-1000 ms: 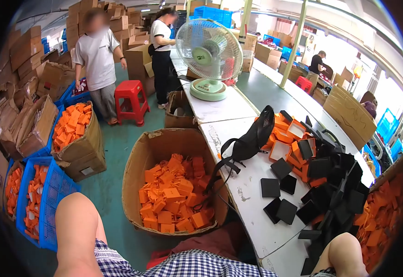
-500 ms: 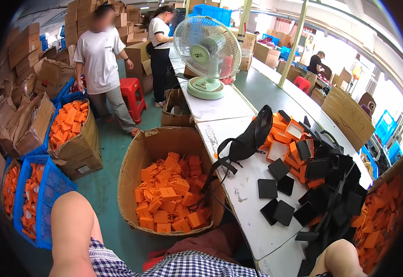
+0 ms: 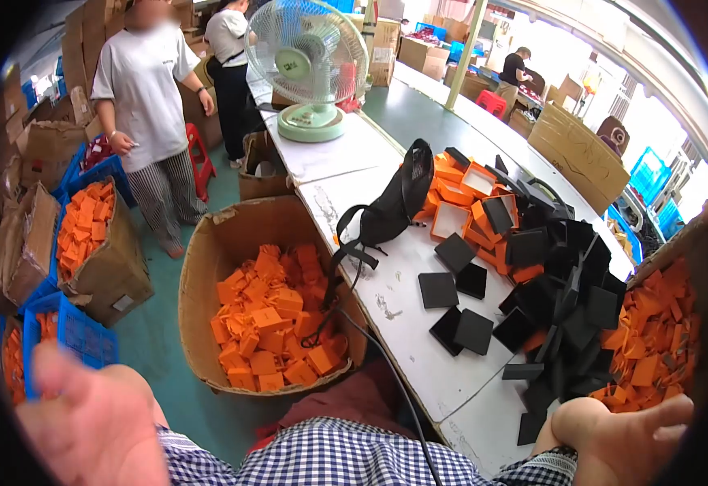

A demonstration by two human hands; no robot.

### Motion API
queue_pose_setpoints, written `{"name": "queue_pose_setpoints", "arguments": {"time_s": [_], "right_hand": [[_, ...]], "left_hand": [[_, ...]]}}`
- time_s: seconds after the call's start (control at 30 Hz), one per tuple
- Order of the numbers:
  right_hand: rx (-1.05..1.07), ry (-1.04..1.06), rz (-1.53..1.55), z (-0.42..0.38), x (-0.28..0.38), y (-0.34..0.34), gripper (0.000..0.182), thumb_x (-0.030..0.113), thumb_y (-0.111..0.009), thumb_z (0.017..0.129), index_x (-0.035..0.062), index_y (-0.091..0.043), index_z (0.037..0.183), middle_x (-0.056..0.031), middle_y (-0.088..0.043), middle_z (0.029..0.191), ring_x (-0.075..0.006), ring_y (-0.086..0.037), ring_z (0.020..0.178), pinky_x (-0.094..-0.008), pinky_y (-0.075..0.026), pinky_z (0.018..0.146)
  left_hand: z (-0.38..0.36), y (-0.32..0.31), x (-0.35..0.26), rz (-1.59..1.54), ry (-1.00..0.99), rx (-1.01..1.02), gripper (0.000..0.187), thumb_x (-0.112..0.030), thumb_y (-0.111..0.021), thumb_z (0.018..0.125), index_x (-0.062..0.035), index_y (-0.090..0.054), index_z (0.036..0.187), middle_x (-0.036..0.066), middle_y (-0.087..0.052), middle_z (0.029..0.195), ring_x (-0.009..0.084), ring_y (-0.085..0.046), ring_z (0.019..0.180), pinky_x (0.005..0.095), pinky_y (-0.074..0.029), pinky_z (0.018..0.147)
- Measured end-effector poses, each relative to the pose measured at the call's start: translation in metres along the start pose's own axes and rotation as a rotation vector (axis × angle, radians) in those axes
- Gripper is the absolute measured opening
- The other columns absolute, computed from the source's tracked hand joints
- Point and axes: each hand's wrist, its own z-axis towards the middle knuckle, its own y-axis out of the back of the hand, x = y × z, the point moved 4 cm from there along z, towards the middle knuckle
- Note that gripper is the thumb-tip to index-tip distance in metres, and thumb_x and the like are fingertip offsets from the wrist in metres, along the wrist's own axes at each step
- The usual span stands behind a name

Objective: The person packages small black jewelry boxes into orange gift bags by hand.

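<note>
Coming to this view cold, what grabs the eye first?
Probably the orange boxes heaped in the big carton beside the table. Next, the black pieces piled on the table, near a black bag. Then the pale green fan standing farther back on the table, with a person in a white shirt to its left.
</note>
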Motion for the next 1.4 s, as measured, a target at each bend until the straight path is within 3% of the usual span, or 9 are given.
{"name": "queue_pose_setpoints", "arguments": {"time_s": [0.07, 0.1, 0.27, 0.47, 0.67, 0.77, 0.8, 0.87, 1.4], "right_hand": [[-0.061, -0.091, 0.080, -0.017, -0.013, 0.001, 0.102, 0.055, -0.075, 0.086, 0.0230, -0.019, 0.164, -0.0104, -0.013, 0.170, -0.0273, -0.034, 0.144, -0.0620, -0.021, 0.122], [-0.165, -0.144, 0.155, -0.027, -0.019, -0.003, 0.096, 0.056, -0.069, 0.091, 0.0180, -0.020, 0.164, -0.0204, -0.022, 0.165, -0.0359, -0.032, 0.147, -0.0651, -0.022, 0.120], [-0.241, -0.621, 0.097, -0.071, -0.038, -0.012, 0.103, 0.069, -0.057, 0.092, 0.0068, -0.015, 0.163, -0.0314, -0.043, 0.152, -0.0460, -0.049, 0.136, -0.0638, -0.038, 0.110], [-0.133, -0.886, 0.050, -0.092, -0.048, -0.018, 0.122, 0.089, -0.042, 0.084, 0.0065, 0.000, 0.163, -0.0296, -0.048, 0.149, -0.0428, -0.055, 0.131, -0.0563, -0.043, 0.109], [-0.241, -0.581, 0.019, -0.070, -0.046, -0.001, 0.124, 0.092, -0.045, 0.080, 0.0085, -0.009, 0.164, -0.0311, -0.032, 0.160, -0.0452, -0.028, 0.151, -0.0599, -0.035, 0.113], [-0.417, -0.300, -0.039, -0.029, -0.030, 0.007, 0.115, 0.085, -0.046, 0.082, 0.0130, -0.010, 0.164, -0.0238, -0.025, 0.163, -0.0390, -0.016, 0.155, -0.0616, -0.024, 0.118], [-0.380, -0.178, -0.096, -0.004, -0.017, 0.009, 0.102, 0.075, -0.047, 0.089, 0.0167, -0.012, 0.165, -0.0183, -0.017, 0.167, -0.0322, -0.010, 0.156, -0.0608, -0.018, 0.121], [-0.220, -0.037, -0.079, 0.024, -0.012, 0.004, 0.101, 0.075, -0.047, 0.089, 0.0171, -0.012, 0.165, -0.0176, -0.016, 0.167, -0.0319, -0.010, 0.156, -0.0611, -0.017, 0.121], [-0.015, 0.032, 0.002, 0.037, -0.014, -0.007, 0.091, 0.069, -0.045, 0.094, 0.0206, -0.013, 0.165, -0.0122, -0.010, 0.170, -0.0298, -0.004, 0.158, -0.0630, -0.012, 0.122]], "left_hand": [[-0.018, -0.012, 0.028, -0.156, 0.148, 0.228, 0.095, -0.070, -0.053, 0.089, -0.0252, -0.016, 0.164, 0.013, -0.013, 0.169, 0.0310, -0.020, 0.154, 0.0635, -0.019, 0.118], [-0.020, -0.021, 0.039, -0.179, 0.237, 0.376, 0.108, -0.083, -0.052, 0.085, -0.0211, -0.013, 0.164, 0.023, -0.019, 0.167, 0.0386, -0.028, 0.151, 0.0662, -0.025, 0.117], [-0.029, -0.064, 0.095, -0.284, 0.573, 0.579, 0.111, -0.058, -0.071, 0.090, -0.0058, -0.007, 0.163, 0.024, -0.037, 0.159, 0.0385, -0.042, 0.145, 0.0500, -0.032, 0.118], [-0.026, -0.054, 0.204, -0.187, 1.106, 0.304, 0.087, -0.053, -0.054, 0.103, -0.0067, -0.013, 0.163, 0.018, -0.052, 0.144, 0.0261, -0.054, 0.129, 0.0387, -0.038, 0.109], [0.006, -0.059, 0.142, -0.221, 0.797, 0.144, 0.082, -0.058, -0.048, 0.103, -0.0044, -0.024, 0.160, 0.019, -0.041, 0.156, 0.0290, -0.049, 0.137, 0.0421, -0.038, 0.111], [0.034, -0.039, 0.083, -0.517, 0.274, -0.232, 0.099, -0.074, -0.047, 0.092, -0.0016, -0.032, 0.157, 0.024, -0.032, 0.162, 0.0434, -0.028, 0.151, 0.0560, -0.027, 0.122], [0.042, -0.034, 0.053, -0.401, 0.140, -0.250, 0.075, -0.052, -0.052, 0.098, -0.0172, -0.028, 0.160, 0.005, -0.015, 0.167, 0.0271, -0.014, 0.154, 0.0575, -0.012, 0.122], [0.054, -0.026, 0.013, -0.268, -0.059, -0.181, 0.075, -0.052, -0.051, 0.098, -0.0178, -0.027, 0.160, 0.005, -0.014, 0.167, 0.0270, -0.014, 0.154, 0.0578, -0.012, 0.122], [0.058, -0.024, -0.019, -0.114, -0.132, -0.100, 0.072, -0.052, -0.047, 0.101, -0.0224, -0.019, 0.161, 0.005, -0.012, 0.166, 0.0261, -0.015, 0.153, 0.0600, -0.012, 0.121]]}}
